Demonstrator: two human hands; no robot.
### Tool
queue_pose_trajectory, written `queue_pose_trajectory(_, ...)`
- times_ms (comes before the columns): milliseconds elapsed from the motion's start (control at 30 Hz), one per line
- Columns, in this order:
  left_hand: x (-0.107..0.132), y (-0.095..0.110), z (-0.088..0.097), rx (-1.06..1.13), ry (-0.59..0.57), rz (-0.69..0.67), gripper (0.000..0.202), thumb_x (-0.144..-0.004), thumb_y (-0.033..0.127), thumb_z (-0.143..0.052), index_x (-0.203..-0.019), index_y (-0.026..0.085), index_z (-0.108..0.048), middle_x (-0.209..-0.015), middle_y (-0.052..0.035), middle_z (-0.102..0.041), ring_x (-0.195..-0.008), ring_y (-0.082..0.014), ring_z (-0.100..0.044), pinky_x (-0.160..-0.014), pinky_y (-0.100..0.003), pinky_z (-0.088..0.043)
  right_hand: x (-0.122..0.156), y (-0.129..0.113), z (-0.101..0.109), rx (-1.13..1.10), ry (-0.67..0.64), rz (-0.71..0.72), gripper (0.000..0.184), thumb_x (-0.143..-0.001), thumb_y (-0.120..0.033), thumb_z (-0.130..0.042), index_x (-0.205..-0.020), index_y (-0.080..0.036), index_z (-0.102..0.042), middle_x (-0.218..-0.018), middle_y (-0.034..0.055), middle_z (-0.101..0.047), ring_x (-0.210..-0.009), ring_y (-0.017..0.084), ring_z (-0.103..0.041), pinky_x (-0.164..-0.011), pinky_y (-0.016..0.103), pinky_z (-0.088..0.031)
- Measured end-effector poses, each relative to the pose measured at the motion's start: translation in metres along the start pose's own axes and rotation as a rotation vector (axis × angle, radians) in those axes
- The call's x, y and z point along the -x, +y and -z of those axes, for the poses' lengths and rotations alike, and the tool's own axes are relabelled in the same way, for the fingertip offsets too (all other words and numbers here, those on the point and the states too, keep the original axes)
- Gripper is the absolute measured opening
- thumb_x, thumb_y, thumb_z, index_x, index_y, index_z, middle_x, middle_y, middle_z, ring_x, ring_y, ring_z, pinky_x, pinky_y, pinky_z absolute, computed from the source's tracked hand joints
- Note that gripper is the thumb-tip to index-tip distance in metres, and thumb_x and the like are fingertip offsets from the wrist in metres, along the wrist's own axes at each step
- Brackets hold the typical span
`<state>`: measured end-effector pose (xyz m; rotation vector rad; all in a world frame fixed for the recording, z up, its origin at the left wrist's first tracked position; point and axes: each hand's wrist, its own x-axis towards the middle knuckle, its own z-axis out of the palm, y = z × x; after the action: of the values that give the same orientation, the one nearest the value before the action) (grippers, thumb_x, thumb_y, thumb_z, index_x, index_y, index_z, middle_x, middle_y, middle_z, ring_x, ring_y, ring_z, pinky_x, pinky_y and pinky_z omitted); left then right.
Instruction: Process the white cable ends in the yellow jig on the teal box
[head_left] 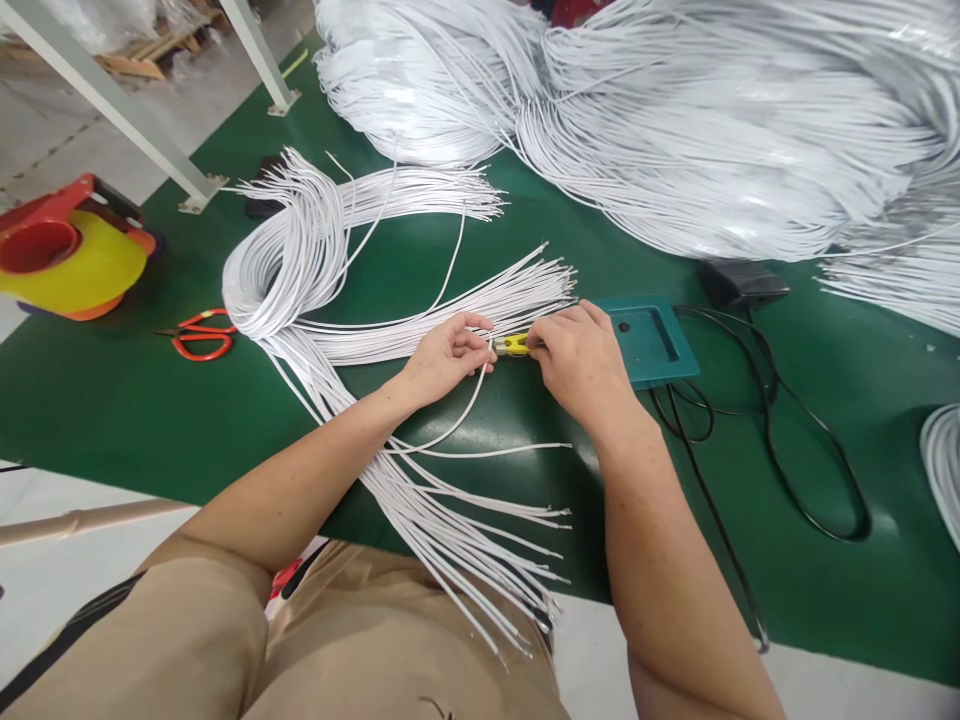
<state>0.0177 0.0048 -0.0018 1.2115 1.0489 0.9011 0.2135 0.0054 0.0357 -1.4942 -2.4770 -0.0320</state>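
My left hand [448, 358] pinches a thin white wire [472, 400] near its end, and the rest of that wire curves down and left toward a bundle. In my right hand [581, 352] is a small yellow-handled tool [513, 345] with a short metal tip, its kind unclear. The tip meets the wire end at my left fingertips. Behind both hands lies a bundle of white wires [420, 325] with bare ends pointing right. More loose wires [450, 530] fan out below my left forearm. A teal plastic tray [679, 350] sits partly behind my right hand.
Large heaps of white wire [712, 130] fill the back of the green table [112, 420]. Orange-handled scissors [201, 335] lie left. A yellow and red tape dispenser [75, 260] stands far left. Black cable [810, 430] loops on the right beside a black box [742, 285].
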Motion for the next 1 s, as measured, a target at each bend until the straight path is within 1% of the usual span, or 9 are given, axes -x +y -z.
queue_pose_trajectory(100, 0.000, -0.003, -0.001, -0.028, -0.001, 0.016, 0.034, -0.074, 0.016, -0.068, -0.103, 0.017, -0.052, -0.072, 0.0027, -0.067, -0.065, -0.0107, -0.068, -0.064, -0.022, -0.048, -0.001, 0.001, -0.002, 0.017, 0.029, 0.007, 0.023, -0.083, -0.009, -0.046, -0.078, -0.018, -0.066, -0.073, 0.0071, -0.067, -0.085, 0.024, -0.051, -0.096, 0.040, -0.035)
queue_pose_trajectory(233, 0.000, -0.004, -0.005, -0.072, 0.009, 0.052, 0.032, -0.074, 0.014, -0.067, -0.101, 0.017, -0.051, -0.072, 0.0028, -0.066, -0.065, -0.0112, -0.068, -0.060, -0.020, -0.047, -0.002, 0.003, -0.005, 0.017, 0.080, 0.003, 0.028, -0.083, -0.007, -0.043, -0.077, -0.020, -0.067, -0.069, 0.0069, -0.063, -0.083, 0.024, -0.050, -0.100, 0.044, -0.033)
queue_pose_trajectory(467, -0.002, -0.007, -0.007, -0.097, 0.013, 0.056, 0.032, -0.073, 0.015, -0.069, -0.100, 0.018, -0.052, -0.072, 0.0025, -0.066, -0.066, -0.0121, -0.068, -0.061, -0.021, -0.049, -0.001, 0.000, -0.002, 0.031, 0.059, -0.015, 0.025, -0.084, -0.010, -0.045, -0.080, -0.022, -0.067, -0.066, 0.0052, -0.058, -0.083, 0.024, -0.053, -0.105, 0.048, -0.033)
queue_pose_trajectory(533, -0.002, -0.008, -0.007, -0.083, 0.002, 0.063, 0.033, -0.073, 0.016, -0.070, -0.101, 0.018, -0.053, -0.073, 0.0022, -0.066, -0.067, -0.0123, -0.069, -0.062, -0.022, -0.050, 0.002, 0.001, 0.000, 0.042, 0.093, -0.039, 0.021, -0.088, -0.017, -0.047, -0.090, -0.021, -0.067, -0.079, 0.0069, -0.066, -0.095, 0.026, -0.055, -0.111, 0.055, -0.023)
queue_pose_trajectory(600, -0.002, -0.007, -0.006, -0.074, -0.002, 0.071, 0.034, -0.072, 0.016, -0.071, -0.101, 0.018, -0.053, -0.073, 0.0017, -0.066, -0.067, -0.0123, -0.069, -0.062, -0.022, -0.050, 0.007, 0.005, 0.002, 0.086, 0.177, -0.144, 0.024, -0.091, -0.024, -0.047, -0.107, -0.019, -0.065, -0.109, 0.0122, -0.068, -0.116, 0.030, -0.050, -0.113, 0.064, -0.012)
queue_pose_trajectory(700, -0.002, -0.005, -0.005, -0.065, 0.002, 0.088, 0.034, -0.071, 0.015, -0.071, -0.100, 0.017, -0.054, -0.073, 0.0008, -0.067, -0.066, -0.0124, -0.068, -0.062, -0.022, -0.050, 0.012, 0.013, 0.001, 0.171, 0.259, -0.356, 0.038, -0.095, -0.030, -0.043, -0.126, -0.014, -0.056, -0.141, 0.0208, -0.050, -0.135, 0.037, -0.036, -0.109, 0.070, -0.011)
queue_pose_trajectory(767, -0.002, -0.003, -0.003, -0.060, 0.009, 0.100, 0.032, -0.071, 0.015, -0.072, -0.096, 0.016, -0.053, -0.074, 0.0002, -0.068, -0.065, -0.0123, -0.068, -0.062, -0.023, -0.051, 0.014, 0.017, -0.001, 0.184, 0.255, -0.407, 0.041, -0.096, -0.032, -0.040, -0.131, -0.013, -0.053, -0.144, 0.0226, -0.046, -0.137, 0.039, -0.034, -0.108, 0.071, -0.014)
queue_pose_trajectory(867, -0.002, -0.003, 0.001, -0.082, 0.021, 0.101, 0.029, -0.070, 0.015, -0.072, -0.091, 0.016, -0.052, -0.072, 0.0004, -0.068, -0.063, -0.0122, -0.067, -0.062, -0.023, -0.050, 0.015, 0.018, -0.004, 0.172, 0.250, -0.394, 0.040, -0.097, -0.032, -0.038, -0.131, -0.016, -0.053, -0.143, 0.0217, -0.048, -0.137, 0.038, -0.036, -0.108, 0.071, -0.015)
queue_pose_trajectory(1000, -0.001, -0.001, 0.007, -0.111, 0.020, 0.055, 0.037, -0.069, 0.017, -0.073, -0.101, 0.016, -0.053, -0.072, 0.0019, -0.067, -0.066, -0.0123, -0.068, -0.068, -0.025, -0.050, 0.014, 0.018, -0.006, 0.166, 0.251, -0.399, 0.039, -0.097, -0.033, -0.038, -0.128, -0.017, -0.055, -0.142, 0.0207, -0.049, -0.137, 0.037, -0.037, -0.108, 0.070, -0.015)
